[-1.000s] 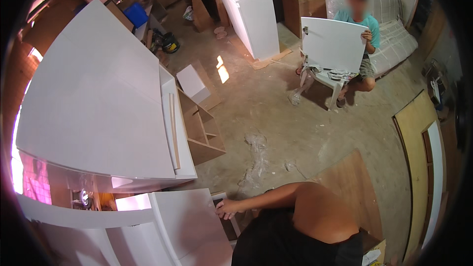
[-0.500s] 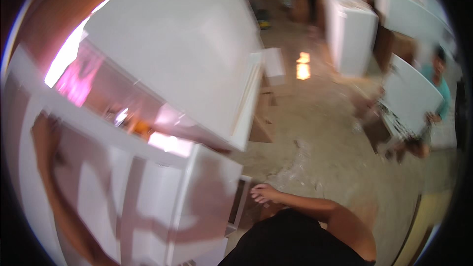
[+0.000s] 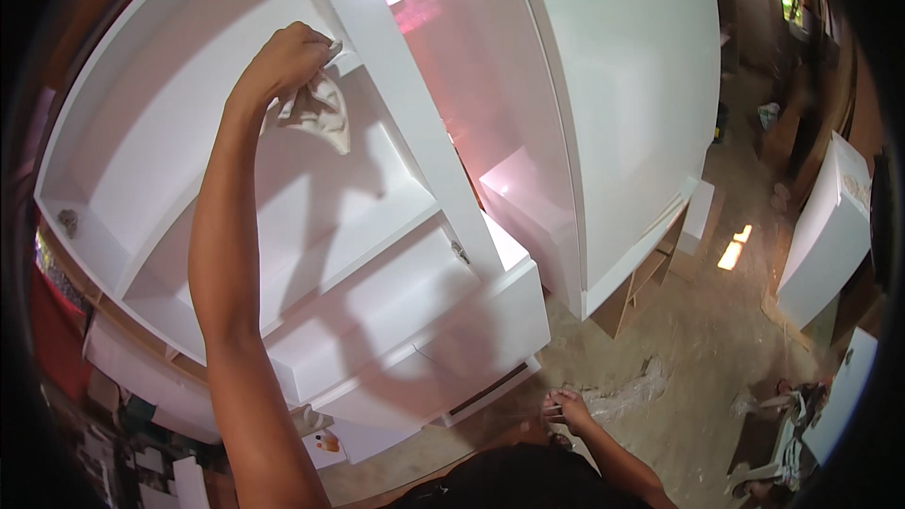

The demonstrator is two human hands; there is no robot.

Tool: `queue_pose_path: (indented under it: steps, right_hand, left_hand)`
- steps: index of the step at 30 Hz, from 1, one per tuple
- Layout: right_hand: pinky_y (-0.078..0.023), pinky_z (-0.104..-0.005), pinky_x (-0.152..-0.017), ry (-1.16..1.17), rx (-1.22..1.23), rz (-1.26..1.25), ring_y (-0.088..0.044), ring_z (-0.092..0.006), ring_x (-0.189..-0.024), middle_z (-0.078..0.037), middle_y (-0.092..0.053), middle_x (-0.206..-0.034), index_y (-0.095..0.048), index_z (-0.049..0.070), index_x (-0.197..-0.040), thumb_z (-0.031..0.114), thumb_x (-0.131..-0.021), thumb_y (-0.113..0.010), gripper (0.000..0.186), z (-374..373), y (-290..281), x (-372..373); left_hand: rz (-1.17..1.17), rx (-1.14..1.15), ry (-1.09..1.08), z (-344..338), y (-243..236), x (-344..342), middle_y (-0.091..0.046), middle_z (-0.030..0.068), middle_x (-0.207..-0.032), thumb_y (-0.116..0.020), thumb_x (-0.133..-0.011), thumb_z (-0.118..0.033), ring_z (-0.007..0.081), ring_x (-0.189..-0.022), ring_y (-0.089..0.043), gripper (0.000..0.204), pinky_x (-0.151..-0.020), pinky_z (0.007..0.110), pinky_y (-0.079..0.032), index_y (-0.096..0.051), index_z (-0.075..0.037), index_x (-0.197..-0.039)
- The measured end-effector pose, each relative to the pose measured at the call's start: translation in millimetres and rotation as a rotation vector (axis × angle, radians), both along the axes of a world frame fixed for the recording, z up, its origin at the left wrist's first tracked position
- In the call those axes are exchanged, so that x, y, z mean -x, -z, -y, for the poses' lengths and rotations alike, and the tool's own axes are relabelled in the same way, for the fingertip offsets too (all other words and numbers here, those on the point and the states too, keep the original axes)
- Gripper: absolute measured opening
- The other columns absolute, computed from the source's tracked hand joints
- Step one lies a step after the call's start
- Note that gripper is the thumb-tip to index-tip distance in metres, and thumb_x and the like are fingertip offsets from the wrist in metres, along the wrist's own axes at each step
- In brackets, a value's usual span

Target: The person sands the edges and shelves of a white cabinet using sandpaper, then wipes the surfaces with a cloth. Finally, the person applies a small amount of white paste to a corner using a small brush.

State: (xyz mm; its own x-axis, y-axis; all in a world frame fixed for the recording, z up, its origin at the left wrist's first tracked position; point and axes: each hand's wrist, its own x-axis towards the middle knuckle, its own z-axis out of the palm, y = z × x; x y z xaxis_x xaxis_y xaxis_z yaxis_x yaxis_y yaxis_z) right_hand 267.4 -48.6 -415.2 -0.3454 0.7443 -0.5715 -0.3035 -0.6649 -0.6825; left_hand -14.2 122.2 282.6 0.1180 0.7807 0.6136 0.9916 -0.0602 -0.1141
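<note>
My left hand is closed around a crumpled white cloth, whose loose end hangs below the fingers. It is at the edge of a small shelf inside a tall white cabinet. The cabinet has an open front, inner shelves and metal hinges on its frame. Down by my body, away from the cabinet, my right hand is held low with its fingers loosely curled and slightly apart. I see nothing in it.
A large white cabinet stands just right of the open one. Farther right are a white box-shaped unit and a white panel near a partly visible person. Clear plastic wrap lies on the floor. Assorted items crowd the lower left.
My view has swung left, bringing the open cabinet to the middle. My left hand now shows clearly at its upper frame with the cloth. The right hand stays low by my body.
</note>
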Motion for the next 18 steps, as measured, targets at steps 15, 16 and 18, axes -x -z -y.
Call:
queue_pose_path:
  steps: [15, 16, 18]
  right_hand:
    - [-0.056, -0.0378, -0.066, 0.016, 0.065, 0.052, -0.067, -0.0235, -0.076, -0.006, -0.065, -0.089, -0.059, 0.009, -0.1, 0.025, -0.098, -0.054, 0.017, 9, 21, -14]
    - [-0.056, -0.0379, -0.067, 0.027, 0.058, 0.041, -0.067, -0.0236, -0.076, -0.006, -0.065, -0.089, -0.059, 0.009, -0.1, 0.025, -0.098, -0.054, 0.017, 11, 27, -16]
    - [-0.056, -0.0381, -0.067, 0.034, 0.045, 0.016, -0.067, -0.0238, -0.077, -0.006, -0.066, -0.09, -0.059, 0.009, -0.101, 0.025, -0.098, -0.055, 0.017, 14, 34, -17]
  left_hand:
    - [-0.273, 0.058, -0.222, 6, -6, -21, -0.069, 0.01, -0.088, -0.058, -0.076, -0.009, 0.0283, -0.094, -0.065, 0.022, -0.084, 0.048, -0.043, -0.076, -0.013, -0.088]
    - [-0.312, -0.001, -0.16, 7, -2, -27, -0.069, 0.0097, -0.088, -0.057, -0.075, -0.008, 0.0281, -0.094, -0.065, 0.023, -0.083, 0.048, -0.043, -0.076, -0.013, -0.088]
    - [-0.392, -0.119, -0.052, 18, 9, -37, -0.069, 0.0091, -0.087, -0.057, -0.074, -0.005, 0.0278, -0.094, -0.065, 0.024, -0.083, 0.048, -0.042, -0.076, -0.013, -0.087]
